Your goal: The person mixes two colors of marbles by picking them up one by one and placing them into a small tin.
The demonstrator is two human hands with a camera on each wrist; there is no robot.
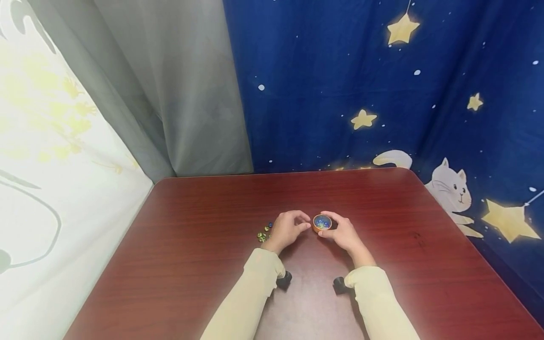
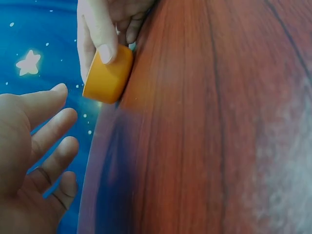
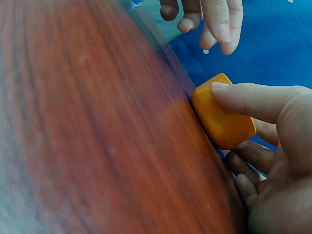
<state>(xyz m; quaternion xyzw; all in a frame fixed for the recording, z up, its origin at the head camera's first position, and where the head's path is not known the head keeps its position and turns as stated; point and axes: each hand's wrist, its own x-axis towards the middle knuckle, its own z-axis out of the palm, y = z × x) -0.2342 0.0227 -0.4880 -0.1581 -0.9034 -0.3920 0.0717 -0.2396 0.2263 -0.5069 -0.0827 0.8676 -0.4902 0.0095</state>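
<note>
A small round orange bowl (image 1: 322, 224) stands on the table with blue and greenish glass marbles (image 1: 323, 222) inside. My right hand (image 1: 345, 232) holds it from the right, thumb on the near side and fingers around the far side; the right wrist view shows the thumb pressed to the orange wall (image 3: 224, 117). Just left of the bowl is my left hand (image 1: 287, 230), apart from it. Its fingers are loosely bent and spread in the left wrist view, with nothing between them. Beside that hand lie several loose yellow-green marbles (image 1: 261, 236) and a blue marble (image 1: 270, 225).
The reddish-brown wooden table (image 1: 204, 222) extends on all sides of the hands. Behind it hang a grey curtain (image 1: 199, 94) and a blue star-patterned curtain (image 1: 314, 94). A black wrist device (image 1: 284, 280) sits at the left cuff, another (image 1: 340, 285) at the right.
</note>
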